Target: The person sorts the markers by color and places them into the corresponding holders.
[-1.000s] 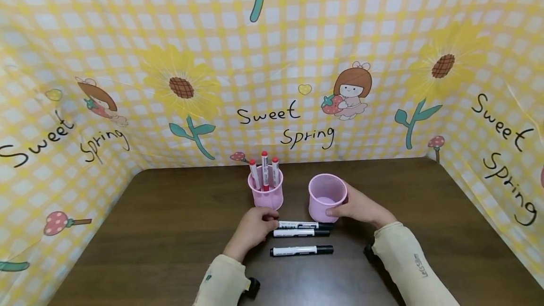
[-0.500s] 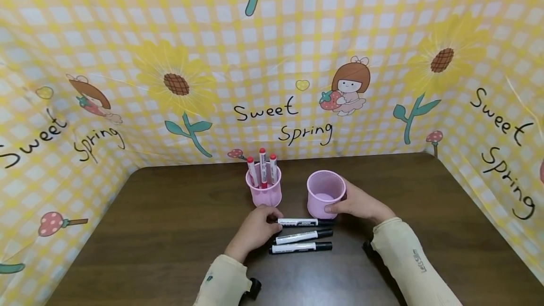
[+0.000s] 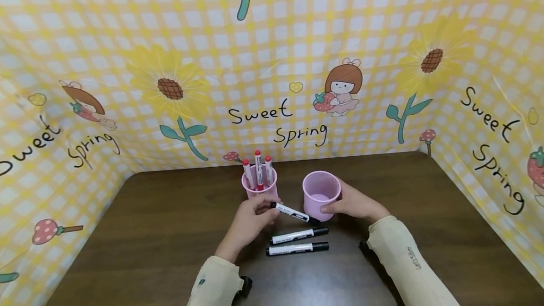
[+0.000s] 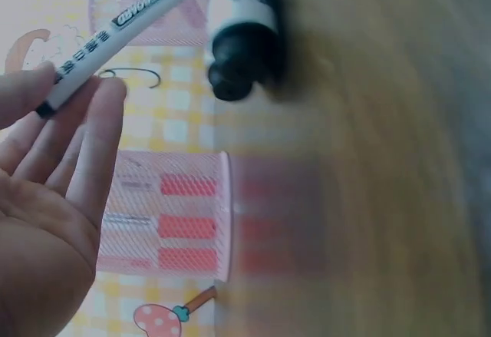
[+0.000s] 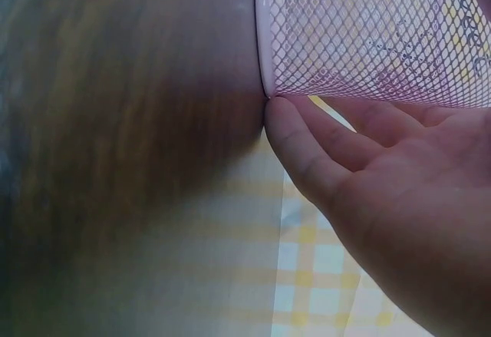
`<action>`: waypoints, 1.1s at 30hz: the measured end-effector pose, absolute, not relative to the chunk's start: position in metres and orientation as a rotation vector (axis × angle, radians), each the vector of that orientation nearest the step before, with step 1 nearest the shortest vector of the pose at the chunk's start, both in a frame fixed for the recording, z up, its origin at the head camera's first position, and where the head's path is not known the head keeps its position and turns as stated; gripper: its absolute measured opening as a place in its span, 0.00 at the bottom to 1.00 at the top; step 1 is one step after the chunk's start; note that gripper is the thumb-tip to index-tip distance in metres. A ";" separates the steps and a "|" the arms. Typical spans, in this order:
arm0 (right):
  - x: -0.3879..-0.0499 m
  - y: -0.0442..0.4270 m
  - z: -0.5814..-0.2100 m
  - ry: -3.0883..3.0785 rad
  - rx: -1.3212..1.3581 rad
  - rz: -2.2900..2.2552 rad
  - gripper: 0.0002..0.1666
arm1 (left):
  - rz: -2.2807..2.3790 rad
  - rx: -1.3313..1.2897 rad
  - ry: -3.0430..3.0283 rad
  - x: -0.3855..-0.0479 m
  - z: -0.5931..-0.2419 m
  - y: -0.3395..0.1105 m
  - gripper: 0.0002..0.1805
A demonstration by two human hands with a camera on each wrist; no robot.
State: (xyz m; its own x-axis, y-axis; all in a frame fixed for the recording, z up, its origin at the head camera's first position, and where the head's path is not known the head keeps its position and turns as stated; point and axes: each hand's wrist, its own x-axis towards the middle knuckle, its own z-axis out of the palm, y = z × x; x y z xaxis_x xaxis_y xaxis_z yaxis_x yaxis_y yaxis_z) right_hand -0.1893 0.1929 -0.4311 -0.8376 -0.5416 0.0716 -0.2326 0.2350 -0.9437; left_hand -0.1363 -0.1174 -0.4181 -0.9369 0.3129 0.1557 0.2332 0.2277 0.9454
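Between thumb and fingers my left hand (image 3: 250,221) pinches a whiteboard marker (image 3: 293,212) by its left end, white with black ends. The marker is raised and slants down to the right, toward the foot of a pink mesh pen cup (image 3: 316,208). My right hand (image 3: 357,201) grips that cup by its right side, thumb at the front; it stands upright with nothing seen inside. Two more black-capped markers, an upper one (image 3: 293,237) and a lower one (image 3: 293,249), lie on the table in front. The left wrist view shows the held marker (image 4: 115,37) at the fingertips.
Behind my left hand stands a second pink mesh pen cup (image 3: 274,188) holding red-capped markers (image 3: 258,169). The dark wooden table (image 3: 170,211) ends at a yellow checked cloth (image 3: 204,98) hung at the back and sides.
My left hand has taken the farthest black marker and lifted its left end off the table. The middle marker rolled toward the nearest one. My right hand stays on the cup.
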 end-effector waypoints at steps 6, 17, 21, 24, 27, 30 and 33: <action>-0.191 0.192 -0.428 2.234 -0.761 -1.648 0.48 | 1.929 0.621 2.428 -0.134 -0.402 -0.113 0.14; -0.190 0.194 -0.430 2.204 -0.759 -1.658 0.48 | 2.018 0.724 2.368 -0.133 -0.376 -0.081 0.14; -0.193 0.193 -0.431 2.195 -0.782 -1.649 0.48 | 2.137 0.793 2.363 -0.138 -0.360 -0.071 0.13; -0.196 0.193 -0.432 2.193 -0.812 -1.657 0.48 | 2.254 0.866 2.350 -0.145 -0.346 -0.062 0.13; -0.197 0.193 -0.431 2.195 -0.822 -1.655 0.48 | 2.342 0.904 2.339 -0.155 -0.335 -0.050 0.13; -0.196 0.193 -0.431 2.202 -0.790 -1.639 0.50 | 2.297 0.911 2.363 -0.166 -0.333 -0.035 0.13; -0.194 0.194 -0.431 2.218 -0.767 -1.624 0.52 | 2.124 0.879 2.423 -0.177 -0.339 -0.021 0.13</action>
